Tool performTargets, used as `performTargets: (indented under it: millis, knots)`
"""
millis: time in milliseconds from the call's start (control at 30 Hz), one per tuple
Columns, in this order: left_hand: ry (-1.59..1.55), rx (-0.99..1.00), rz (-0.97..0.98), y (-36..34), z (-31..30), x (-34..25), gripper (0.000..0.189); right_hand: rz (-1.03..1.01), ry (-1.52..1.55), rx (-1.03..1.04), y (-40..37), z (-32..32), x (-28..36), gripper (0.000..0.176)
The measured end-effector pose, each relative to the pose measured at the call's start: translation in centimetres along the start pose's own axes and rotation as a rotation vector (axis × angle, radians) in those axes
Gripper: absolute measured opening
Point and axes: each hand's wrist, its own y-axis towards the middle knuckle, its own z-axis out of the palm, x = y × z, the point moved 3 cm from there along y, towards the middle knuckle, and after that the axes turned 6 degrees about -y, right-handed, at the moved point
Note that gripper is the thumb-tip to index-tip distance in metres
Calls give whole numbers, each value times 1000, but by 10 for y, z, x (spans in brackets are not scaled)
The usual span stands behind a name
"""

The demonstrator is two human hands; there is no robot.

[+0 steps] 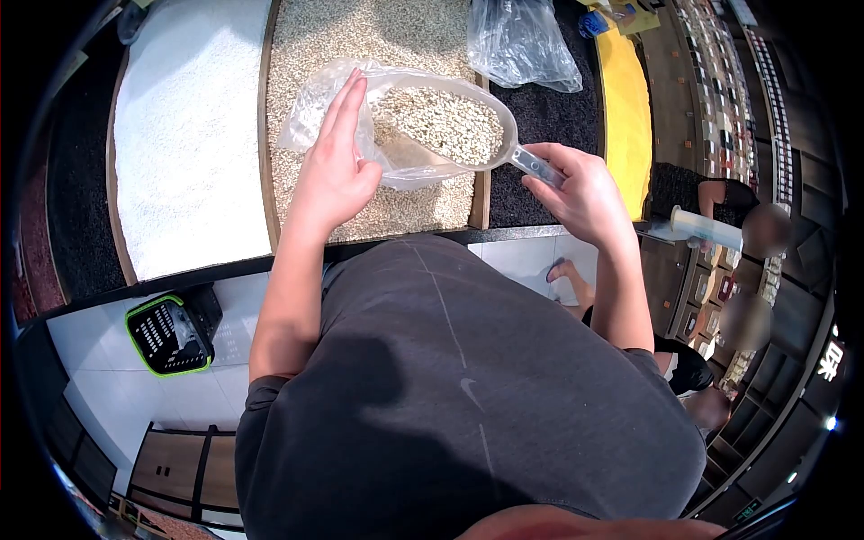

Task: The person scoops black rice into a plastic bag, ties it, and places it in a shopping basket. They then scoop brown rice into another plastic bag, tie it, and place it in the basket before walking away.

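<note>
My right hand [580, 189] is wrapped round the handle of a clear plastic scoop [540, 167]. Pale grains [454, 121] fill much of the scoop, whose bowl points left into the mouth of a clear plastic bag [310, 112]. My left hand [337, 166] holds the bag at its left side, with straight fingers along the film and the thumb near the lower rim. Bag and scoop hang over a bin of similar pale grains [360, 36]. How the bag film runs behind my left fingers is hidden.
White grains [193, 135] fill the bin to the left, dark grains [540, 193] and yellow grains [627, 117] those to the right. Another plastic bag [525, 45] lies on the dark grains. A green-rimmed basket [171, 371] stands on the floor. Other people are at the right.
</note>
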Motion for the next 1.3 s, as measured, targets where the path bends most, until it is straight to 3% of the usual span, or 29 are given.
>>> performTargets:
  millis: [1300]
  knots:
    - [87, 0, 9, -1, 3, 13, 92, -23, -91, -60, -4, -7, 3, 29]
